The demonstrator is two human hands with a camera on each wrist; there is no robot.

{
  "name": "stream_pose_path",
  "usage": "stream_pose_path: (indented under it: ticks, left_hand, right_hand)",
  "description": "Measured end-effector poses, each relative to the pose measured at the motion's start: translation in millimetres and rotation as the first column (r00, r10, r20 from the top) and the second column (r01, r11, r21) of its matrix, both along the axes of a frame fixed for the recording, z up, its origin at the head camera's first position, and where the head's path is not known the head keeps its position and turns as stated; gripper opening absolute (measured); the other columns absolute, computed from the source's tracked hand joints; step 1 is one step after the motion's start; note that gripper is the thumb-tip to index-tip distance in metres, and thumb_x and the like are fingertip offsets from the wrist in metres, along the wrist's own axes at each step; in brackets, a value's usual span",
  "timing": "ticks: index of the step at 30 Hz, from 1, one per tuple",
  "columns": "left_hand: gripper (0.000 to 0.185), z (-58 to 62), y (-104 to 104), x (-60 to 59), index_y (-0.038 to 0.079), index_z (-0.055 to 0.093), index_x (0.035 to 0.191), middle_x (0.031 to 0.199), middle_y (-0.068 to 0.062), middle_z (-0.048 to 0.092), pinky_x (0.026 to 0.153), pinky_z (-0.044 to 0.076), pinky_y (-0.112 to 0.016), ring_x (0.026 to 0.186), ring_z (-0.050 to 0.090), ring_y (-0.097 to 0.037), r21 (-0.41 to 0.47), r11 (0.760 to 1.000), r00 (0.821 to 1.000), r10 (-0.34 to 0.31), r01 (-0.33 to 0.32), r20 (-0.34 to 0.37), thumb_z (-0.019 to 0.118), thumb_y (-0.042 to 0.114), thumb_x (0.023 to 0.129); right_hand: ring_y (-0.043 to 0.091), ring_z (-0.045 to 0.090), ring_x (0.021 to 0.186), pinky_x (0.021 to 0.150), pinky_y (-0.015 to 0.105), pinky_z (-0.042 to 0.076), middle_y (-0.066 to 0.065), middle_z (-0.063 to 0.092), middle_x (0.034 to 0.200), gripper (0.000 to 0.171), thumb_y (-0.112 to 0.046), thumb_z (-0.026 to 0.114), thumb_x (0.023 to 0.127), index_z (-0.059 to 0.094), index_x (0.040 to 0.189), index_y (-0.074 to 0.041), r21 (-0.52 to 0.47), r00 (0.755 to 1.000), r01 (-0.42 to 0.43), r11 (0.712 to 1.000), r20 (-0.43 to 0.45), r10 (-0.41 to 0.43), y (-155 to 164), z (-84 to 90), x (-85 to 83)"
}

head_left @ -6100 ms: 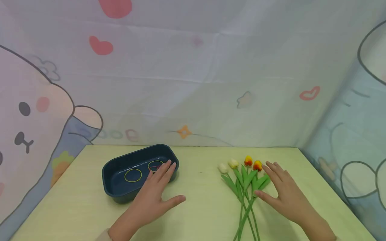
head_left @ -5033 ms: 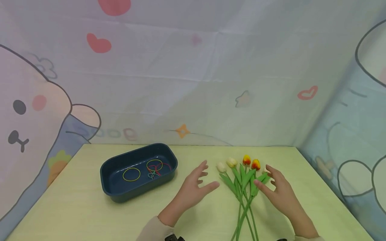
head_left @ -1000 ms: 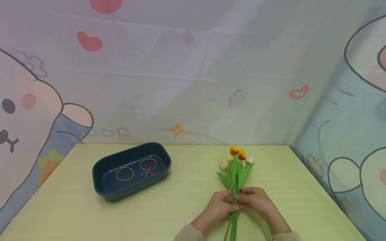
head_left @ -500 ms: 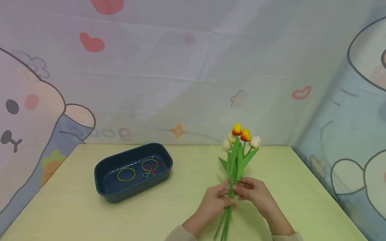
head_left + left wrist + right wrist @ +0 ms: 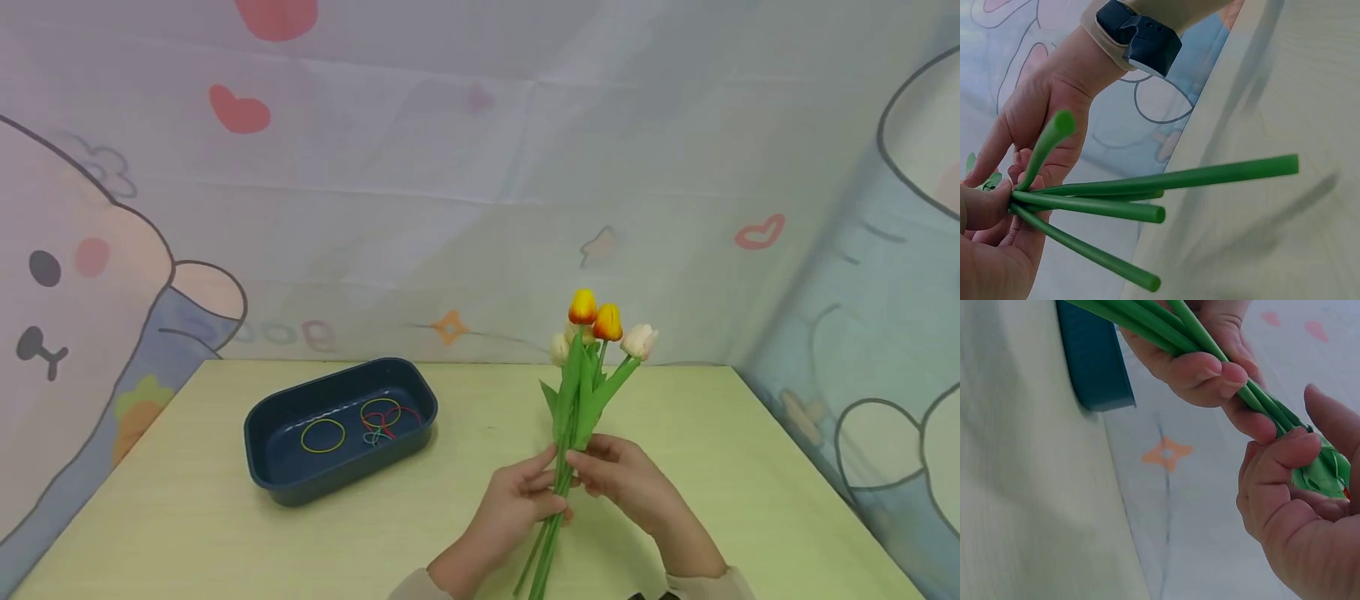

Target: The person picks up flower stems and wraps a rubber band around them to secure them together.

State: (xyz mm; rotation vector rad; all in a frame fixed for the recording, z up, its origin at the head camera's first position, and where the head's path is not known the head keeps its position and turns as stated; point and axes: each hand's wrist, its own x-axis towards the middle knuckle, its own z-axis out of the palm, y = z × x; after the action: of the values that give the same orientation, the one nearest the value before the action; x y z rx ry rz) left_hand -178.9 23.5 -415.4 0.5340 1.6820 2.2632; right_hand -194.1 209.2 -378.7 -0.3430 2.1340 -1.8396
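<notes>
A bunch of artificial tulips (image 5: 583,392), with orange and cream heads on green stems, stands tilted above the table. My left hand (image 5: 551,493) grips the stems from the left, fingers curled round them (image 5: 1204,369). From the right, my right hand (image 5: 590,469) holds the same stems just above it, below the leaves (image 5: 1285,487). The cut stem ends (image 5: 1147,212) fan out below my left hand (image 5: 985,250). The right hand's grip on the stems is partly hidden in the head view.
A dark blue tray (image 5: 345,481) sits on the pale green table (image 5: 187,517) to the left, holding several coloured rubber bands (image 5: 378,429). Printed cloth walls close in the back and right sides.
The tulips lay spread flat on the table. Both hands gathered the stems into one bunch and, over the last second, lifted it so the heads rise above the table's far edge.
</notes>
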Motion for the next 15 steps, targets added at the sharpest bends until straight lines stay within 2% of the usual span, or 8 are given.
stream_pose_path:
  ticks: [6,15]
  left_hand:
    - [0.063,4.7,-10.1,4.6,-0.002,0.036,0.144,0.124,-0.028,0.058,0.077,0.054,-0.027,0.066,0.063,-0.008,-0.027,1.000,1.000,-0.009,0.008,-0.025,0.057,-0.013,0.086]
    - [0.061,1.8,-21.3,5.0,-0.003,0.039,0.142,0.122,-0.028,0.059,0.075,0.054,-0.026,0.068,0.064,-0.011,-0.072,0.997,0.998,0.006,-0.011,-0.061,0.058,-0.014,0.086]
  right_hand:
    - [0.011,0.049,0.072,0.068,0.025,0.038,-0.003,0.065,0.086,0.036,-0.023,0.058,0.097,0.059,0.114,0.009,0.027,0.998,-0.055,0.998,0.001,0.055,-6.9,0.4,-1.0]
    - [0.009,0.042,0.057,0.058,0.024,0.038,0.001,0.050,0.066,0.034,-0.021,0.062,0.095,0.062,0.106,0.011,0.086,0.995,-0.003,0.996,-0.096,0.011,-21.7,-0.7,1.4]
